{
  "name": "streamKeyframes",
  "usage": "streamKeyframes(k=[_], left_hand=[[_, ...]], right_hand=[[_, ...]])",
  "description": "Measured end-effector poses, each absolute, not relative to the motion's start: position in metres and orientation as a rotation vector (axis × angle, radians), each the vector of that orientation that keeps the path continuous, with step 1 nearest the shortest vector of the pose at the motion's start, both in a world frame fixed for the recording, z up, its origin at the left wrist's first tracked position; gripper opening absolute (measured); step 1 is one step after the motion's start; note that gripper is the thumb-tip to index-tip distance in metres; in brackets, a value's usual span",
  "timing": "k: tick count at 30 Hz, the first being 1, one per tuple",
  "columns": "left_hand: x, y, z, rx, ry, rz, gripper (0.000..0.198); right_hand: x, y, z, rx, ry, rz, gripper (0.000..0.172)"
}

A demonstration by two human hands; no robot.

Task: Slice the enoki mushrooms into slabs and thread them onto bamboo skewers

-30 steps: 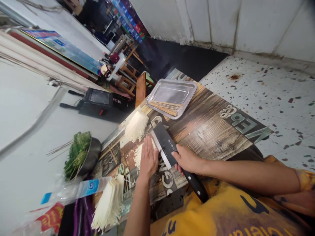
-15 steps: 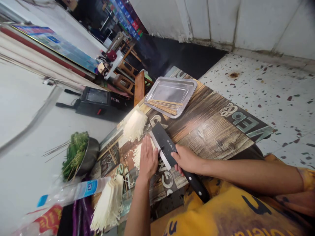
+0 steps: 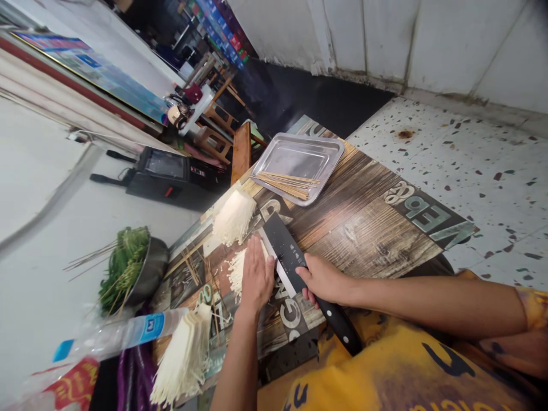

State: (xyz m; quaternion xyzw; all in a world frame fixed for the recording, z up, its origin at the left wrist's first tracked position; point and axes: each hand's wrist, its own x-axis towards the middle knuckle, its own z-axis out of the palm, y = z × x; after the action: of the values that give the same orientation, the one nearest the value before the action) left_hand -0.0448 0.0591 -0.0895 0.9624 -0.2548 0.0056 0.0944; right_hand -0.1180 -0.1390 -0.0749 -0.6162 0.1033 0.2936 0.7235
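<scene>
My right hand point(image 3: 321, 277) is closed round the base of a cleaver point(image 3: 282, 248), where the blade meets the black handle. The dark blade lies tilted low over the table, its bright edge toward my other hand. With fingers stretched out and together, my left hand point(image 3: 258, 274) rests flat on a bunch of enoki mushrooms point(image 3: 236, 271), hiding part of it. The blade is right beside those fingers; whether they touch, I cannot tell. Farther back stands a pile of enoki point(image 3: 234, 217). Another layered stack of enoki point(image 3: 184, 357) is at the near left.
A metal tray point(image 3: 299, 151) holding bamboo skewers point(image 3: 289, 185) sits on the wood-print table point(image 3: 363, 228). Along the left are a pot point(image 3: 153, 268) of green vegetables point(image 3: 124, 262), a plastic bottle point(image 3: 115, 334) and purple eggplants point(image 3: 137, 365). Loose skewers lie near the mushrooms.
The view has shifted slightly, so things at the left appear a little farther left. Both hands, the cleaver and the enoki keep almost the same places.
</scene>
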Motion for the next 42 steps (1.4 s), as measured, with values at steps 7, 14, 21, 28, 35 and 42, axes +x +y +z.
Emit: streamKeyframes(k=[7,14,21,28,35,42], left_hand=[[-0.041,0.058,-0.091,2.841,-0.732,-0.004,0.062],[-0.041,0.06,-0.095,2.834,-0.741,0.061,0.065],[-0.039,0.063,-0.1,2.789,-0.734,0.094,0.064],[-0.037,0.062,-0.102,2.764,-0.749,0.099,0.066],[-0.034,0.064,-0.099,2.742,-0.64,0.075,0.067],[-0.041,0.051,-0.084,2.744,-0.593,0.002,0.072]], right_hand=[[-0.106,-0.128,-0.076,-1.261,0.271,0.656,0.012],[-0.106,-0.123,-0.085,-1.417,0.18,0.574,0.012],[-0.092,-0.113,-0.078,-1.485,0.176,0.586,0.015],[-0.096,-0.103,-0.083,-1.442,0.197,0.59,0.008],[-0.079,-0.085,-0.071,-1.412,0.193,0.618,0.017],[-0.115,-0.103,-0.06,-1.419,0.184,0.696,0.008]])
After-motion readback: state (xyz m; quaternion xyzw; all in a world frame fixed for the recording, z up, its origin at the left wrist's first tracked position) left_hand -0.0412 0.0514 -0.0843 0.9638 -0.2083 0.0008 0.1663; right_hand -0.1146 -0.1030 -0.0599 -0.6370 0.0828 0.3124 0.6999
